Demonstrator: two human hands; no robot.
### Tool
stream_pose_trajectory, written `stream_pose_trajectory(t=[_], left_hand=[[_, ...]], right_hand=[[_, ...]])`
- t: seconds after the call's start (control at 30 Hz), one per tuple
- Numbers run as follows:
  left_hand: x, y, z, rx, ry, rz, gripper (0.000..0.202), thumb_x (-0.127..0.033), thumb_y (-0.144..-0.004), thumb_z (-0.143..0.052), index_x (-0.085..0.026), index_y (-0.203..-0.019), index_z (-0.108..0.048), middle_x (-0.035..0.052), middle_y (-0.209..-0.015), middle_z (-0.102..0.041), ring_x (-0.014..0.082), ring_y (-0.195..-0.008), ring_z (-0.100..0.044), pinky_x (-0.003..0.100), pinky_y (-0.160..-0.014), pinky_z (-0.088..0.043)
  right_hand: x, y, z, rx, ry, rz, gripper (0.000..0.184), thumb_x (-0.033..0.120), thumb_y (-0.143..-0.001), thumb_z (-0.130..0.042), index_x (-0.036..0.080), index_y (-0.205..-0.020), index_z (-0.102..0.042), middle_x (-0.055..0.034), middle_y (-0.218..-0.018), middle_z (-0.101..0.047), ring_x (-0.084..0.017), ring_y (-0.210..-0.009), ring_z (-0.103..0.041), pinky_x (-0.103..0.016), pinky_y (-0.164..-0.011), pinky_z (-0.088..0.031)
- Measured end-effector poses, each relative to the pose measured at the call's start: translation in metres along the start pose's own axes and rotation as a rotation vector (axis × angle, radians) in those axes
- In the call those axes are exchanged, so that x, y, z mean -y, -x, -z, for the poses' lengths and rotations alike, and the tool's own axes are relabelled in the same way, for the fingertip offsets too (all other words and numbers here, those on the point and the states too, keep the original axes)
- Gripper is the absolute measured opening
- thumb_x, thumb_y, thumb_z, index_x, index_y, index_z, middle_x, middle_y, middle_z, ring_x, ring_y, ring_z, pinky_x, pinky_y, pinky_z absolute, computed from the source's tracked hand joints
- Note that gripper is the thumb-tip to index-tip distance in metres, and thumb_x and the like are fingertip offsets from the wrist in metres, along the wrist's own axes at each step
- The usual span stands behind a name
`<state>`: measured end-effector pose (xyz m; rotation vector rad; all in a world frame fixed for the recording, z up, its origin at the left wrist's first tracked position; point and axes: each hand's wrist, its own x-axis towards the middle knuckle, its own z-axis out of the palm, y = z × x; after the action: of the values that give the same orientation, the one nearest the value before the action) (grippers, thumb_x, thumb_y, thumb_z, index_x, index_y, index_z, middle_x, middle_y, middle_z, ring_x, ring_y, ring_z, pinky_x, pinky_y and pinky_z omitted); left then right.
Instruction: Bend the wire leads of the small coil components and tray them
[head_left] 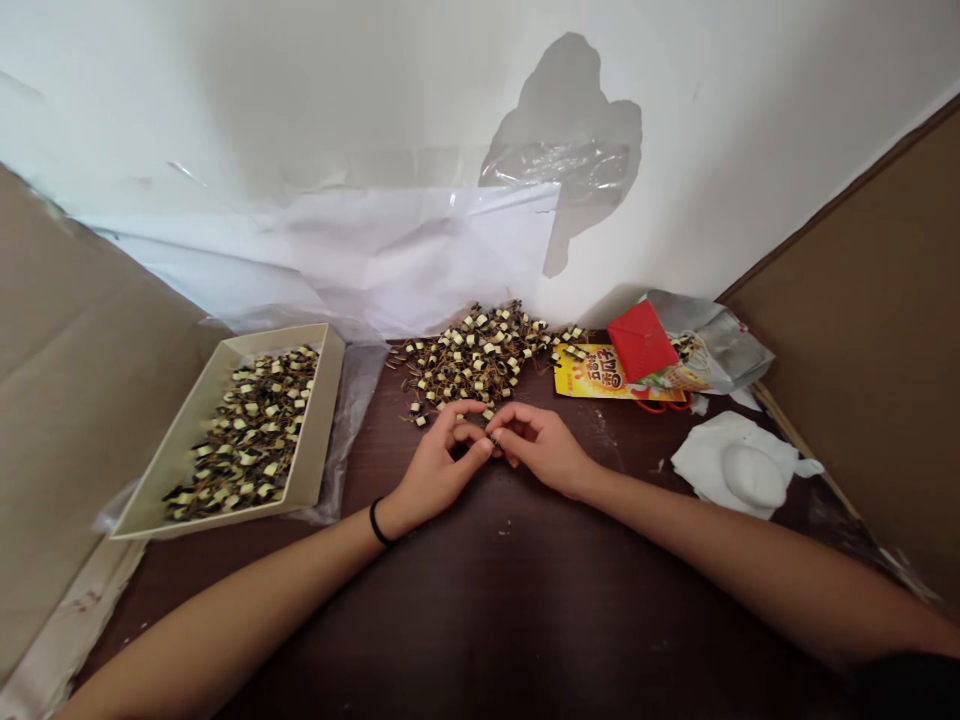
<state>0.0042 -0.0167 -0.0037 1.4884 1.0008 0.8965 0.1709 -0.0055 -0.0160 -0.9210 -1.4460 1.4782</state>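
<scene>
My left hand (445, 462) and my right hand (545, 447) meet over the dark table, fingertips almost touching. Between them is a small dark part with thin wire leads (491, 436), mostly covered by the fingers; it looks like one of the small coils nearby. Both hands are closed in a pinch around it. Just behind lies a heap of small black coils (476, 355) with pale yellow tape and copper-coloured wire legs. To the left, a cream tray (330, 400) holds many more of the same coils.
Clear plastic sheeting (358, 400) lies under and beside the tray. At the right are a yellow packet (577, 380), a red envelope (642, 340), a silver bag (724, 350), red-handled scissors (664, 406) and white tissue (705, 455). Cardboard walls (862, 300) flank the table (495, 600); a white wall stands behind.
</scene>
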Motion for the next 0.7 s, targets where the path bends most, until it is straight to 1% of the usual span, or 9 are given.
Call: stream_pose_trajectory(t=[0.07, 0.13, 0.17, 0.27, 0.33, 0.47, 0.57, 0.63, 0.7], left_hand=[[-0.002, -0.001, 0.0, -0.035, 0.044, 0.029, 0.039, -0.029, -0.079, -0.065, -0.017, -0.11, -0.044, -0.0029, -0.068, -0.061, 0.0132, -0.069, -0.06, 0.025, -0.07, -0.042], [-0.004, -0.003, 0.0, -0.06, 0.081, 0.05, 0.041, -0.031, -0.077, -0.067, -0.017, -0.109, -0.045, -0.0034, -0.068, -0.06, 0.0125, -0.067, -0.058, 0.025, -0.069, -0.041], [-0.004, -0.003, 0.001, -0.068, 0.095, 0.062, 0.041, -0.032, -0.076, -0.068, -0.017, -0.108, -0.046, -0.0036, -0.068, -0.06, 0.012, -0.066, -0.057, 0.024, -0.069, -0.041], [-0.004, -0.004, 0.002, -0.07, 0.123, 0.095, 0.042, -0.033, -0.075, -0.069, -0.017, -0.108, -0.047, -0.0031, -0.069, -0.061, 0.0118, -0.067, -0.056, 0.024, -0.069, -0.04], [-0.002, -0.003, 0.004, -0.055, 0.146, 0.103, 0.044, -0.035, -0.075, -0.069, -0.017, -0.109, -0.048, -0.0025, -0.07, -0.062, 0.0122, -0.068, -0.056, 0.024, -0.069, -0.04], [0.004, -0.004, 0.007, -0.048, 0.196, 0.082, 0.038, -0.038, -0.08, -0.064, -0.018, -0.11, -0.054, -0.0018, -0.072, -0.06, 0.0115, -0.068, -0.053, 0.022, -0.065, -0.037], [0.006, -0.005, 0.009, -0.046, 0.261, 0.099, 0.036, -0.037, -0.081, -0.063, -0.019, -0.111, -0.058, -0.0011, -0.078, -0.06, 0.0113, -0.071, -0.052, 0.022, -0.066, -0.037], [0.006, -0.007, 0.01, -0.02, 0.322, 0.134, 0.038, -0.036, -0.079, -0.066, -0.018, -0.113, -0.058, -0.0018, -0.074, -0.059, 0.0109, -0.069, -0.051, 0.022, -0.066, -0.037], [0.006, -0.008, 0.01, 0.016, 0.383, 0.168, 0.043, -0.035, -0.078, -0.068, -0.018, -0.115, -0.058, -0.0022, -0.07, -0.059, 0.0107, -0.067, -0.052, 0.022, -0.067, -0.038]], right_hand=[[0.0, 0.004, -0.003, -0.072, 0.169, 0.173, 0.01, 0.022, -0.084, -0.051, 0.017, -0.086, -0.06, -0.0006, -0.076, -0.058, -0.01, -0.061, -0.052, -0.024, -0.056, -0.042], [0.0, 0.006, -0.004, -0.077, 0.288, 0.289, 0.012, 0.021, -0.084, -0.052, 0.018, -0.092, -0.06, -0.0027, -0.085, -0.058, -0.011, -0.069, -0.054, -0.025, -0.06, -0.044], [-0.001, 0.006, -0.003, -0.066, 0.32, 0.318, 0.012, 0.022, -0.084, -0.054, 0.019, -0.093, -0.06, -0.0032, -0.088, -0.058, -0.012, -0.07, -0.054, -0.024, -0.06, -0.045], [-0.003, 0.005, -0.002, -0.045, 0.337, 0.345, 0.015, 0.024, -0.08, -0.061, 0.019, -0.094, -0.06, -0.0042, -0.093, -0.058, -0.01, -0.066, -0.052, -0.023, -0.055, -0.044], [-0.004, 0.003, -0.001, -0.049, 0.33, 0.354, 0.014, 0.024, -0.08, -0.062, 0.019, -0.094, -0.061, -0.0048, -0.096, -0.057, -0.01, -0.067, -0.052, -0.023, -0.056, -0.045], [-0.005, 0.002, -0.001, -0.028, 0.324, 0.37, 0.015, 0.025, -0.083, -0.059, 0.02, -0.097, -0.062, -0.005, -0.094, -0.06, -0.012, -0.071, -0.055, -0.024, -0.058, -0.047], [-0.005, 0.003, 0.0, -0.018, 0.334, 0.394, 0.018, 0.028, -0.087, -0.054, 0.02, -0.101, -0.062, -0.0063, -0.096, -0.062, -0.014, -0.081, -0.058, -0.026, -0.063, -0.048], [-0.006, 0.003, 0.0, -0.02, 0.341, 0.416, 0.02, 0.031, -0.089, -0.051, 0.02, -0.102, -0.062, -0.0074, -0.097, -0.063, -0.016, -0.087, -0.058, -0.028, -0.068, -0.049], [-0.006, 0.002, 0.001, -0.023, 0.348, 0.43, 0.024, 0.035, -0.091, -0.048, 0.02, -0.103, -0.063, -0.0078, -0.097, -0.063, -0.017, -0.088, -0.059, -0.029, -0.071, -0.05]])
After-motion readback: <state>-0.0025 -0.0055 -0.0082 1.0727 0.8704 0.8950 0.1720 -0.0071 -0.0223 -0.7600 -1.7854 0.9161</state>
